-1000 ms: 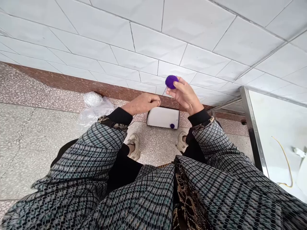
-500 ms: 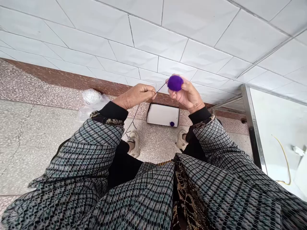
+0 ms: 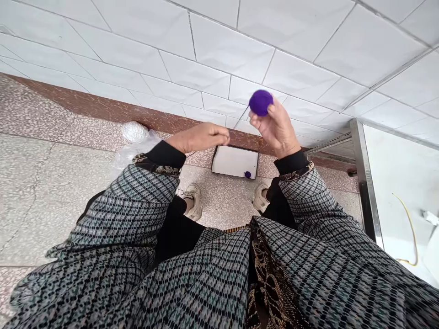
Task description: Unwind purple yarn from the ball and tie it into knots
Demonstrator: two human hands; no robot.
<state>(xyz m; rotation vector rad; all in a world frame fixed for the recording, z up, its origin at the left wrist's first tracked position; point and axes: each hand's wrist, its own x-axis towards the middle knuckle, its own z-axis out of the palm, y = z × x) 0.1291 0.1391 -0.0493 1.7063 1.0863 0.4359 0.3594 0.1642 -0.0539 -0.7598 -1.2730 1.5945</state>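
A purple ball of yarn [image 3: 260, 103] is gripped in my right hand [image 3: 277, 125], held up in front of the tiled wall. From the ball's left side a dark strand of yarn [image 3: 242, 117] slants down toward my left hand [image 3: 205, 136]. The fingers of that hand are closed in a pinch around the strand, a short way left of the ball. On the floor below lies a shallow box [image 3: 235, 161] with a white inside and dark rim. One small purple ball [image 3: 247, 174] sits in its near right corner.
A white ball of yarn [image 3: 135, 131] and a clear plastic bag [image 3: 125, 157] rest on the floor at left. My shoes [image 3: 195, 201] flank the box. A white-topped table with a metal edge [image 3: 365, 173] stands at right, a yellow cord [image 3: 409, 224] on it. The tiled wall [image 3: 206, 41] rises ahead.
My right hand has moved up and slightly right with the purple yarn ball, which has turned in the fingers. My left hand has shifted slightly right and turned, back of the hand upward.
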